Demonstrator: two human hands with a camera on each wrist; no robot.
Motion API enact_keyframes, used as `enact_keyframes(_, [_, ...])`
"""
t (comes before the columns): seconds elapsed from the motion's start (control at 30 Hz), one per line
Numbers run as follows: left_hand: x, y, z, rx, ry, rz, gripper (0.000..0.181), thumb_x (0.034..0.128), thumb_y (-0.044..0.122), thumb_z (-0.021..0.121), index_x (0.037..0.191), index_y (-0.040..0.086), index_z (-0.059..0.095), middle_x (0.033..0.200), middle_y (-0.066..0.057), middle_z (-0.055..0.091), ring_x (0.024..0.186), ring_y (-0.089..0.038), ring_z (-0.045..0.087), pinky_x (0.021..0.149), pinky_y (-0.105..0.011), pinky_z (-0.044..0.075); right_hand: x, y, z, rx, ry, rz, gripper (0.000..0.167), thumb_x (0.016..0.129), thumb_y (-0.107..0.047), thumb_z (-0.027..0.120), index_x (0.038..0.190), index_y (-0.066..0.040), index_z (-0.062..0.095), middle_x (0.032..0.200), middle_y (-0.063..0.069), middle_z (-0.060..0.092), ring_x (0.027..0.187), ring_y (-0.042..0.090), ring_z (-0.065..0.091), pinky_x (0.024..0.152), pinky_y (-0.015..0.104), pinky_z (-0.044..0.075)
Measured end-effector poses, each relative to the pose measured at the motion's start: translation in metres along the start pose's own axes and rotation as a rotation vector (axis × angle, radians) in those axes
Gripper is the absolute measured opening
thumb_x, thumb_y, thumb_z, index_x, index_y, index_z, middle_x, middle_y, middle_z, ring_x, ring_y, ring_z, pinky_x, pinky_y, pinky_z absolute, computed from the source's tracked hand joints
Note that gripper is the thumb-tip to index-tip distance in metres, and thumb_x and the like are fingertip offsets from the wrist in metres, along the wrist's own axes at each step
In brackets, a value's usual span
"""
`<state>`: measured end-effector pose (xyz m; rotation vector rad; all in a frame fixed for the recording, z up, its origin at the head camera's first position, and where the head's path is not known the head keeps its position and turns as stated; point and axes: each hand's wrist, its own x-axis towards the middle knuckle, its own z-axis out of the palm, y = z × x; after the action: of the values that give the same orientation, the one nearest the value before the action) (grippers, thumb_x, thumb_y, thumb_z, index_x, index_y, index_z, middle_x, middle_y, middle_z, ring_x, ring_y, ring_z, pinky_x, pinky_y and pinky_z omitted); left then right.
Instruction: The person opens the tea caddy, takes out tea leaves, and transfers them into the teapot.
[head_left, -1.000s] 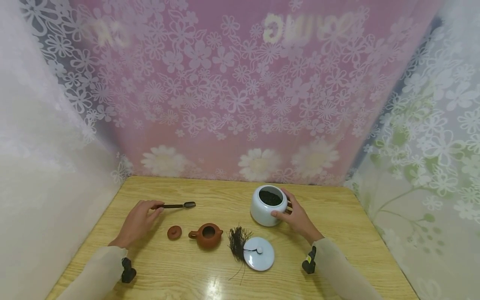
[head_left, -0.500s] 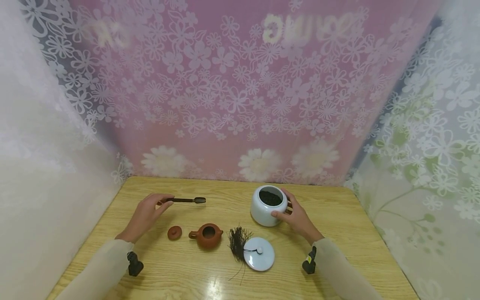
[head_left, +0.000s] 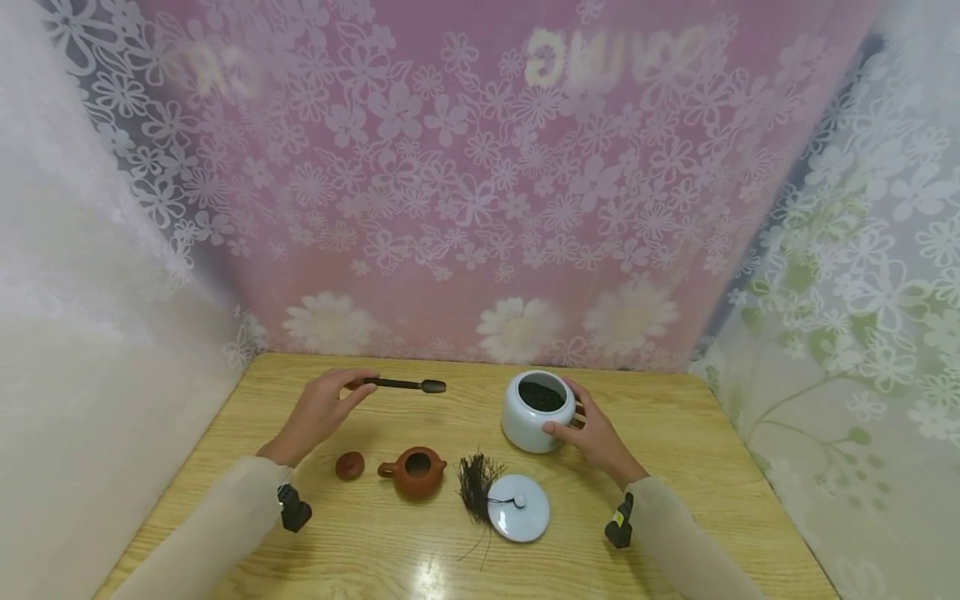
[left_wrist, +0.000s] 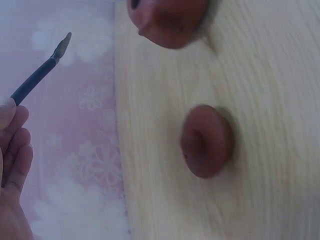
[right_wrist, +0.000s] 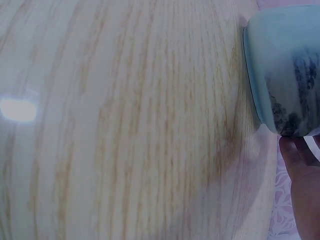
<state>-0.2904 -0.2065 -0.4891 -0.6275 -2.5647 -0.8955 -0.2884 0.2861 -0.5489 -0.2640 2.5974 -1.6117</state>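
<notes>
My left hand [head_left: 318, 412] pinches the end of a dark tea scoop [head_left: 405, 384] and holds it above the table, its bowl pointing right. In the left wrist view the scoop [left_wrist: 37, 80] rises from the fingertips. My right hand [head_left: 596, 425] grips the right side of a white ceramic tea jar [head_left: 525, 425], thumb in front. Dark tea leaves [head_left: 542, 397] lie inside the uncovered jar. The right wrist view shows the jar's painted side [right_wrist: 290, 75] with fingers against it. A brown clay teapot [head_left: 417, 477], lid off, stands between the hands, nearer me.
The small teapot lid [head_left: 349, 466] lies left of the teapot. In front of the jar lies its white lid [head_left: 519, 510], with a dark tassel [head_left: 476, 485] tied to the knob. Wooden table [head_left: 360, 550] underneath; a flowered pink curtain [head_left: 450, 208] hangs behind.
My left hand has moved right and up with the tea scoop, toward the jar. My right hand and the jar have stayed in place.
</notes>
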Motion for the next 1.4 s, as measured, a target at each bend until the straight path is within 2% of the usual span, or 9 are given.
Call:
enact_keyframes(0.23, [0.018, 0.028, 0.004, -0.040, 0.006, 0.037, 0.029, 0.1060, 0.018, 0.074, 0.133, 0.010, 0.078, 0.110, -0.007, 0.078, 0.099, -0.025, 0.072, 0.083, -0.052, 0.059, -0.001, -0.001, 0.000, 0.010, 0.002, 0.009, 0.100, 0.098, -0.039, 0.085, 0.175, -0.031, 0.021, 0.174, 0.018, 0.033, 0.157, 0.051, 0.040, 0.125, 0.062, 0.040])
enact_keyframes(0.37, [0.027, 0.043, 0.008, -0.060, -0.001, 0.072, 0.029, 0.1048, 0.016, 0.076, 0.133, 0.009, 0.078, 0.117, -0.009, 0.079, 0.101, -0.026, 0.072, 0.089, -0.055, 0.060, -0.002, -0.002, 0.000, 0.015, -0.001, 0.009, 0.100, 0.098, -0.037, 0.085, 0.175, -0.031, 0.021, 0.174, 0.019, 0.033, 0.157, 0.051, 0.039, 0.126, 0.063, 0.039])
enact_keyframes(0.47, [0.034, 0.051, 0.013, -0.057, -0.009, 0.103, 0.030, 0.1040, 0.015, 0.076, 0.134, 0.011, 0.078, 0.122, -0.008, 0.079, 0.103, -0.024, 0.072, 0.091, -0.051, 0.060, -0.002, -0.003, 0.000, 0.016, -0.001, 0.004, 0.100, 0.099, -0.036, 0.085, 0.175, -0.028, 0.021, 0.174, 0.020, 0.033, 0.157, 0.052, 0.039, 0.126, 0.063, 0.039])
enact_keyframes(0.63, [0.045, 0.064, 0.018, -0.060, -0.013, 0.149, 0.030, 0.1045, 0.016, 0.076, 0.135, 0.014, 0.077, 0.114, -0.005, 0.078, 0.100, -0.021, 0.070, 0.087, -0.046, 0.059, -0.002, -0.005, 0.002, 0.024, 0.004, 0.006, 0.101, 0.098, -0.035, 0.085, 0.175, -0.026, 0.021, 0.174, 0.019, 0.033, 0.157, 0.051, 0.040, 0.126, 0.063, 0.039])
enact_keyframes(0.83, [0.058, 0.087, 0.024, -0.077, -0.050, 0.164, 0.026, 0.1060, 0.019, 0.074, 0.131, 0.012, 0.079, 0.109, -0.004, 0.078, 0.096, -0.020, 0.070, 0.082, -0.043, 0.057, -0.002, -0.005, 0.002, 0.026, 0.007, 0.006, 0.100, 0.099, -0.034, 0.085, 0.175, -0.025, 0.021, 0.174, 0.019, 0.033, 0.157, 0.051, 0.040, 0.126, 0.063, 0.039])
enact_keyframes(0.97, [0.068, 0.096, 0.033, -0.072, -0.073, 0.196, 0.028, 0.1071, 0.021, 0.073, 0.133, 0.013, 0.079, 0.112, -0.002, 0.079, 0.096, -0.020, 0.069, 0.082, -0.042, 0.056, -0.004, -0.006, 0.002, 0.020, 0.003, 0.011, 0.102, 0.098, -0.036, 0.085, 0.176, -0.025, 0.019, 0.175, 0.019, 0.031, 0.158, 0.051, 0.039, 0.126, 0.063, 0.039])
enact_keyframes(1.17, [0.080, 0.108, 0.043, -0.066, -0.078, 0.237, 0.025, 0.1074, 0.021, 0.072, 0.130, 0.014, 0.079, 0.117, -0.003, 0.080, 0.106, -0.023, 0.071, 0.094, -0.047, 0.058, 0.000, -0.005, 0.000, 0.013, -0.009, 0.002, 0.104, 0.099, -0.037, 0.084, 0.177, -0.025, 0.016, 0.175, 0.020, 0.031, 0.157, 0.050, 0.041, 0.125, 0.061, 0.042])
enact_keyframes(1.4, [0.092, 0.121, 0.054, -0.055, -0.102, 0.301, 0.024, 0.1075, 0.020, 0.072, 0.129, 0.012, 0.080, 0.120, -0.005, 0.081, 0.105, -0.024, 0.072, 0.097, -0.047, 0.057, 0.000, -0.003, 0.000, 0.006, -0.012, -0.001, 0.105, 0.099, -0.037, 0.084, 0.177, -0.023, 0.014, 0.175, 0.020, 0.031, 0.157, 0.050, 0.040, 0.125, 0.061, 0.042])
